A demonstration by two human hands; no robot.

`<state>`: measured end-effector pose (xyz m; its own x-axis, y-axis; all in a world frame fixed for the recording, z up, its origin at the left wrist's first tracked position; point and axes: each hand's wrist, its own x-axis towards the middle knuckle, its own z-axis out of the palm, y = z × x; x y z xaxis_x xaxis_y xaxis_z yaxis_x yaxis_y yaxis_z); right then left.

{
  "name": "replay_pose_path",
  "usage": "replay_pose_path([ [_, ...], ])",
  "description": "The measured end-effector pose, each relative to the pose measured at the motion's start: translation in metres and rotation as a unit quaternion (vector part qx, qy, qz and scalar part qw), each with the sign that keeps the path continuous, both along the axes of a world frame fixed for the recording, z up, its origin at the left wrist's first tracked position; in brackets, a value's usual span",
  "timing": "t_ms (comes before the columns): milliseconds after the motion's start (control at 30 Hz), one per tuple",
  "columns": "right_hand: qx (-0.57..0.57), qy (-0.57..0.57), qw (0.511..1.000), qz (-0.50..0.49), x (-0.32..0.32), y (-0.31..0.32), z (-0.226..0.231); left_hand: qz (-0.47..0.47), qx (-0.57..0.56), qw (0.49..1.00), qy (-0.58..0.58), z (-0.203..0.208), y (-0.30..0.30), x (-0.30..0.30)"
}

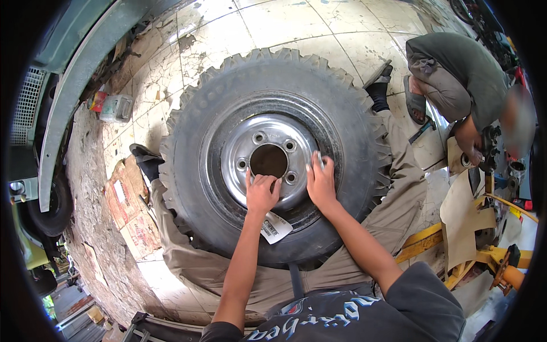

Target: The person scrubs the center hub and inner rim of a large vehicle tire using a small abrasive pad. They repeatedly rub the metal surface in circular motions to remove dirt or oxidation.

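A large knobby tyre [273,77] lies flat between my outstretched legs, mounted on a shiny metal rim [235,149]. Round the rim's dark centre hole sit several bolt holes. My left hand [263,192] rests on the rim's near left part, index finger and thumb stretched apart, with no object visible in it. At the rim's right side my right hand [321,181] has its fingers bent together over the metal. A small shiny bit shows at those fingertips, too small to name. A white printed label [276,228] lies on the tyre's near sidewall beside my left wrist.
To the right another person [456,80] crouches, a hand on dark metal parts [491,149]. A hammer-like tool [421,130] lies near their sandal. Flattened cardboard [134,208] and a clear plastic container [117,108] lie left. Yellow metal equipment [424,242] stands right; a vehicle bumper [74,97] curves overhead left.
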<state>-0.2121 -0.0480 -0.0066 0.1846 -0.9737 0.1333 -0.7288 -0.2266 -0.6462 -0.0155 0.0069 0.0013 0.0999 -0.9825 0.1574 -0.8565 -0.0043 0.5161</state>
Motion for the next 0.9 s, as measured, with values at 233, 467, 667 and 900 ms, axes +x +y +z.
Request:
replay_pose_path([
  [233,0.007,0.025,0.999,-0.033,0.015,-0.02,0.007,0.002,0.014,1.0,-0.005,0.006,-0.001,0.003],
  [467,0.031,0.022,0.999,0.015,0.0,-0.01,0.01,0.005,0.046,0.999,-0.011,0.005,0.0,0.001],
  [667,0.054,0.072,0.995,0.032,-0.002,0.023,0.011,0.009,0.022,1.0,-0.012,0.004,0.001,0.004],
  [900,0.013,0.044,0.999,0.016,0.009,-0.014,0.021,0.001,0.01,1.0,-0.009,0.002,0.001,0.003],
])
